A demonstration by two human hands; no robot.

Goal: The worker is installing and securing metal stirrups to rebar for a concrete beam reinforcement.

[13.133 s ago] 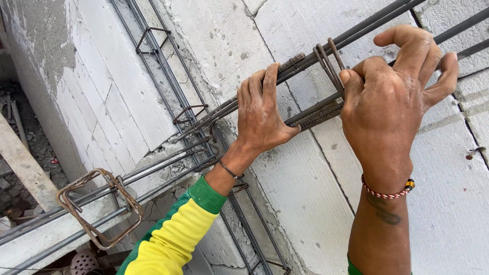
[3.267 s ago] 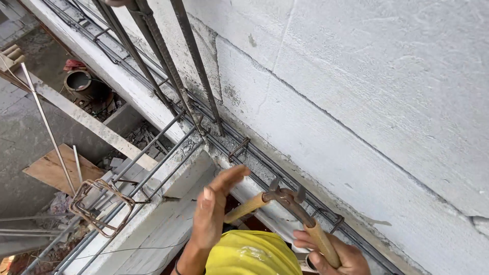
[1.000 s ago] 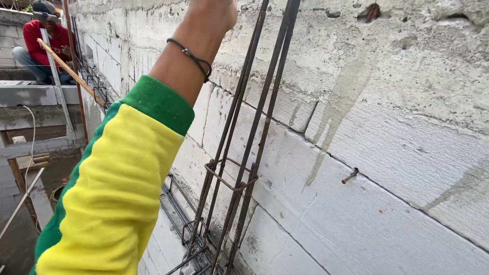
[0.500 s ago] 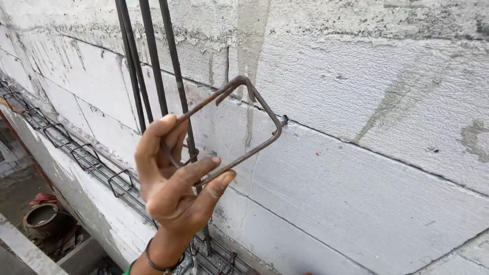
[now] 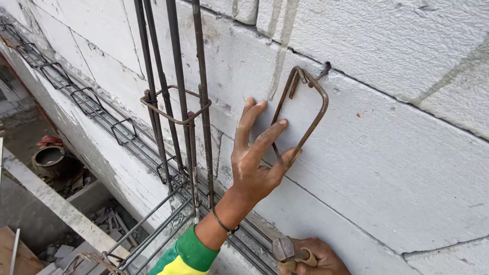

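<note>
While my left hand (image 5: 254,168) pinches the rusty bent-rebar stirrup (image 5: 300,114) at its lower corner, flat against the grey block wall (image 5: 387,153), it seems stiff, light and rough enough not to slip, and my right hand (image 5: 318,259) is clenched round a hammer (image 5: 286,252).

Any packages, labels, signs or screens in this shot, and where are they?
None in view: only bare block wall, rebar, a rusty steel stirrup held against the wall by the left hand, and a hammer in the right hand.
</note>
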